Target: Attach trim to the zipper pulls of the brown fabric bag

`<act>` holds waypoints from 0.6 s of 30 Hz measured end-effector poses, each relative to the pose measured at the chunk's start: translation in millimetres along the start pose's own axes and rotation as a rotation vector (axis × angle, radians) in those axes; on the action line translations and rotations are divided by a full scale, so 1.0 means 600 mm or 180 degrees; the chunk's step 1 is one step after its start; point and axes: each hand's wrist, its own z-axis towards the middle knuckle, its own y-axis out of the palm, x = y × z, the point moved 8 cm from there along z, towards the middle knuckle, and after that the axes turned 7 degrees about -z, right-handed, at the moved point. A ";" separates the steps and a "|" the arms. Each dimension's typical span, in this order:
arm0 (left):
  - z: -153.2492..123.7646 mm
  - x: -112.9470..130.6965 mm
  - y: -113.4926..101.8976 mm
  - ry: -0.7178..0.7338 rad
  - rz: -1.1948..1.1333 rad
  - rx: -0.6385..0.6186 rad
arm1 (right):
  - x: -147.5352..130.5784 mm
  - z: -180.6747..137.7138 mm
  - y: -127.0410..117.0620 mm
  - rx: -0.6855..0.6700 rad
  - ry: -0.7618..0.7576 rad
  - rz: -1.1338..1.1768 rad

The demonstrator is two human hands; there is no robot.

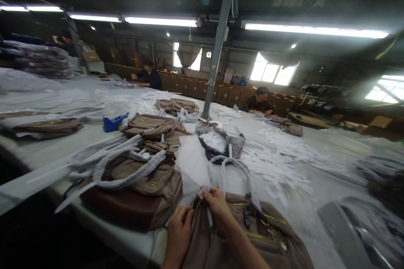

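A brown handbag with yellow zip lines and dark metal hardware lies right in front of me. My left hand is closed on the bag's left edge, its fingers curled against the fabric. At the bag's upper corner, my right hand pinches a small white piece of paper between thumb and fingers. White-wrapped handles rise behind the bag. Just beyond my hands lies a stack of thin white sheets. A similar brown bag with wrapped handles lies to the left.
More brown bags are piled farther back, beside a blue tape dispenser. A glittery black bag stuffed with white material sits near a metal post. White paper strips cover the table's right side. Co-workers sit across the table.
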 end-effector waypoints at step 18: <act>0.000 -0.006 0.002 -0.0069 -0.0024 -0.0061 | 0.019 0.005 -0.025 0.0313 0.0220 -0.0635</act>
